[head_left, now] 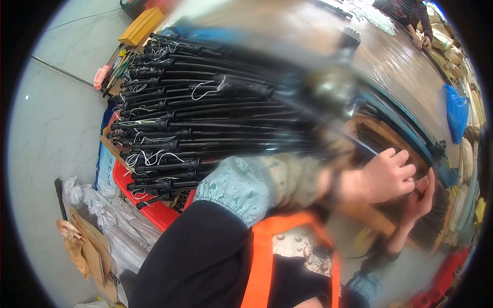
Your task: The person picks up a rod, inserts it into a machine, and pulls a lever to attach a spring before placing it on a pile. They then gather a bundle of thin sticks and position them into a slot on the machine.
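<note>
My left hand (387,174) reaches across to the right, its fingers curled around the near end of a thin black rod (303,109). At its far end the rod has a thicker black fitting and a loop of white cord. My right hand (420,197) is close beside the left knuckles, with thumb and fingers bent together and one finger pointing up. Whatever is between its fingers is hidden. Beneath both hands lies a wooden tray (382,222) holding many thin dark pieces. To the left, a large pile of similar black rods (205,123) with white cords is stacked.
A red container (159,214) sits under the rod pile. A blue rail (405,115) and a blurred metal device (334,84) are by the tray. A blue bag (456,113) hangs at right. At the far right a co-worker's hands (422,42) rest at the table edge.
</note>
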Demonstrator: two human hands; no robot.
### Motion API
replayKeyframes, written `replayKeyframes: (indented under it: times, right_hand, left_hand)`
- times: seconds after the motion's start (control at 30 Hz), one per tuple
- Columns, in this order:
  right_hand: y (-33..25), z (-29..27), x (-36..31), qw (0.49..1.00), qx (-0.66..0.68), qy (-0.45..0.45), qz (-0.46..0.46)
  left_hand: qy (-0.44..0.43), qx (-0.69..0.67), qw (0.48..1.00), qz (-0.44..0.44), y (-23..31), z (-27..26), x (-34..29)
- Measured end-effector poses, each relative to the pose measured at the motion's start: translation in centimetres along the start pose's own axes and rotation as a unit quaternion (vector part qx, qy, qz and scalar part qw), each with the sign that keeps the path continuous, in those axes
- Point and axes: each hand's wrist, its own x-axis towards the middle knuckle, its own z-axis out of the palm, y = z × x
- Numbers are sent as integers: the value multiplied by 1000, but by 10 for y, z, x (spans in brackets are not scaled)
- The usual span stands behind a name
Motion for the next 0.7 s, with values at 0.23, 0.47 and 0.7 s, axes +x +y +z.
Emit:
replayKeyframes:
  times: [0.23, 0.47, 0.7]
  right_hand:
    - [1, 7, 3, 977, 182, 39, 102]
    - [-24, 37, 10, 923, 327, 9, 203]
    - [-19, 74, -33, 752, 565, -32, 338]
  left_hand:
    - [13, -12, 1000, -5, 2, 0, 8]
    - [-147, 17, 988, -37, -1, -9, 7]
    - [-51, -25, 998, 26, 6, -36, 21]
